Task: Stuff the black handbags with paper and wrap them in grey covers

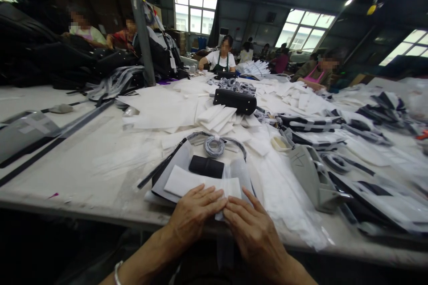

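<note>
My left hand (195, 211) and my right hand (250, 227) lie side by side at the table's near edge, fingers stretched flat and pressing on a folded white sheet (187, 181). The sheet rests on a grey flat piece (174, 164). Just beyond it lies a small black pouch (206, 166), and past that a grey coiled strap (214, 146). Neither hand grips anything.
A black handbag (235, 99) stands mid-table among stacks of white sheets (217, 116). A grey tape dispenser (312, 178) sits to the right, with striped straps (310, 122) beyond. Several people work at the far side. A steel pillar (142, 31) rises at the left.
</note>
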The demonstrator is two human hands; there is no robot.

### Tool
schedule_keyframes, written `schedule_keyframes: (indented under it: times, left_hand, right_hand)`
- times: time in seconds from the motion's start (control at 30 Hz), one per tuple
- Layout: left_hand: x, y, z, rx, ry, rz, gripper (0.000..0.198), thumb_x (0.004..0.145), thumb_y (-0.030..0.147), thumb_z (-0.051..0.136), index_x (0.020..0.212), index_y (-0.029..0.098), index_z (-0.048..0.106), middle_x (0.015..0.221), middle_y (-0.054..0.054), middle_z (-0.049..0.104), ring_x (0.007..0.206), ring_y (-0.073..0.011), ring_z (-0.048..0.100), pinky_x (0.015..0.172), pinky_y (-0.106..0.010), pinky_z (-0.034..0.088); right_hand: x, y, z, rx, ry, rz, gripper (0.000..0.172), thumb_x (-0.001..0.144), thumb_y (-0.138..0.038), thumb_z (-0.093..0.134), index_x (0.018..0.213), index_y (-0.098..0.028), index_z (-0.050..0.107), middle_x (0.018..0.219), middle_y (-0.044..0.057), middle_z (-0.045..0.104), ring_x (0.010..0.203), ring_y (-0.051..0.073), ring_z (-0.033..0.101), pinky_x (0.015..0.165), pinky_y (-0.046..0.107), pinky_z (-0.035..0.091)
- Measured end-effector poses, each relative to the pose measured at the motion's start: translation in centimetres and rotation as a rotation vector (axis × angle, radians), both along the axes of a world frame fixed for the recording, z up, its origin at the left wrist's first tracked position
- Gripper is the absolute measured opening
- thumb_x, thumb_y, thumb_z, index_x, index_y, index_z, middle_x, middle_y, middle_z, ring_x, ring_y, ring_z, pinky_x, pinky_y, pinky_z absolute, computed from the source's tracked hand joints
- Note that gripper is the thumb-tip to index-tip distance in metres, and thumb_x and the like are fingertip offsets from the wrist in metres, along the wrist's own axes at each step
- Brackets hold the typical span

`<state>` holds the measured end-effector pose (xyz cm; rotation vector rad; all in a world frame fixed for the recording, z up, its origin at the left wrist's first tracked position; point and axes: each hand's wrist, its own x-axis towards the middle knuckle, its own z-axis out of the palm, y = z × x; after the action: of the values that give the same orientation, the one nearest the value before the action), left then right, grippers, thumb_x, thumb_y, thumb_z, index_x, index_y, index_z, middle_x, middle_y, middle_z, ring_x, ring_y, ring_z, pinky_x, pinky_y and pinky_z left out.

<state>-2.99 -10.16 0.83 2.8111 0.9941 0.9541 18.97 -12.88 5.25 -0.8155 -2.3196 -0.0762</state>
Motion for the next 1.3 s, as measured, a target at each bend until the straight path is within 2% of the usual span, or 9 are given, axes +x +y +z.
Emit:
schedule_keyframes:
  times: [0.13, 0.23, 0.33, 0.47, 0.63, 0.9, 1.1, 1.2, 1.3]
  left_hand:
    - [-0.3, 0.2, -0.5, 0.033, 0.018, -0.014, 0.037, 0.105, 0.022, 0.036, 0.136, 0.026, 0.056, 0.133, -0.001, 0.066, 0.125, -0.0203, 0.060, 0.109, -0.041, 0.047]
    - [-0.3, 0.2, -0.6, 0.043, 0.030, -0.009, 0.039, 0.105, 0.022, 0.036, 0.138, 0.027, 0.055, 0.135, -0.002, 0.065, 0.127, -0.0204, 0.059, 0.110, -0.041, 0.045]
    - [-0.3, 0.2, -0.7, 0.055, 0.052, -0.003, 0.038, 0.105, 0.024, 0.037, 0.139, 0.027, 0.054, 0.136, -0.002, 0.064, 0.126, -0.0212, 0.059, 0.110, -0.041, 0.044]
    - [-0.2, 0.2, -0.9, 0.060, 0.080, 0.001, 0.038, 0.105, 0.026, 0.038, 0.139, 0.026, 0.054, 0.136, -0.001, 0.064, 0.126, -0.0221, 0.059, 0.110, -0.041, 0.045]
    - [-0.2, 0.0, -1.1, 0.047, 0.085, 0.011, 0.039, 0.103, 0.024, 0.042, 0.140, 0.027, 0.053, 0.136, -0.004, 0.063, 0.127, -0.0229, 0.058, 0.111, -0.044, 0.043]
    - [0.5, -0.3, -1.8, 0.039, 0.040, 0.038, 0.036, 0.101, 0.020, 0.045, 0.135, 0.026, 0.056, 0.134, -0.004, 0.065, 0.125, -0.0250, 0.060, 0.110, -0.048, 0.044]
    - [0.7, -1.0, 0.3, -0.171, -0.114, 0.087, 0.037, 0.095, 0.013, 0.045, 0.131, 0.017, 0.054, 0.125, -0.007, 0.070, 0.125, -0.0196, 0.060, 0.114, -0.043, 0.042]
    - [1.2, -1.1, 0.9, -0.252, -0.164, 0.120, 0.026, 0.101, 0.019, 0.045, 0.120, 0.023, 0.062, 0.116, -0.001, 0.074, 0.121, -0.0193, 0.063, 0.113, -0.043, 0.043]
    - [2.0, -1.2, 0.5, -0.255, -0.227, 0.190, 0.014, 0.097, 0.025, 0.058, 0.109, 0.025, 0.066, 0.108, 0.000, 0.076, 0.117, -0.0225, 0.066, 0.111, -0.049, 0.044]
  right_hand:
    - [3.3, -1.6, -1.3, 0.126, -0.103, 0.127, 0.025, 0.097, -0.009, 0.048, 0.108, -0.015, 0.070, 0.104, 0.006, 0.076, 0.115, 0.019, 0.065, 0.120, 0.043, 0.034]
    - [4.7, -2.5, -3.6, 0.231, -0.245, 0.099, 0.034, 0.103, -0.015, 0.040, 0.118, -0.020, 0.070, 0.122, 0.004, 0.072, 0.131, 0.022, 0.054, 0.123, 0.046, 0.025]
    - [4.3, -2.4, -6.0, 0.273, -0.271, 0.013, 0.044, 0.104, -0.011, 0.032, 0.125, -0.024, 0.068, 0.131, 0.000, 0.067, 0.138, 0.023, 0.045, 0.125, 0.049, 0.015]
    - [2.7, -1.8, -7.3, 0.278, -0.117, -0.021, 0.042, 0.102, -0.009, 0.034, 0.113, -0.022, 0.072, 0.118, 0.001, 0.072, 0.133, 0.019, 0.047, 0.125, 0.047, 0.019]
    - [1.6, -2.1, -6.1, 0.301, 0.023, -0.024, 0.035, 0.099, -0.009, 0.040, 0.097, -0.022, 0.073, 0.111, 0.003, 0.074, 0.127, 0.018, 0.053, 0.121, 0.041, 0.028]
    - [0.6, -0.6, -2.7, 0.189, -0.087, 0.044, 0.031, 0.098, -0.006, 0.036, 0.090, -0.017, 0.064, 0.129, 0.012, 0.067, 0.129, 0.023, 0.056, 0.117, 0.050, 0.037]
    - [0.2, 0.1, -2.5, 0.168, 0.009, 0.037, 0.026, 0.094, 0.000, 0.042, 0.099, -0.016, 0.062, 0.104, 0.008, 0.076, 0.100, 0.015, 0.072, 0.115, 0.040, 0.041]
    - [0.0, 0.3, -2.5, 0.156, 0.029, 0.057, 0.027, 0.094, -0.001, 0.040, 0.101, -0.017, 0.062, 0.101, 0.008, 0.077, 0.096, 0.015, 0.072, 0.114, 0.043, 0.041]
    - [0.0, 0.0, -2.3, 0.131, 0.009, 0.052, 0.026, 0.097, -0.003, 0.040, 0.100, -0.017, 0.062, 0.106, 0.008, 0.076, 0.103, 0.017, 0.070, 0.118, 0.049, 0.034]
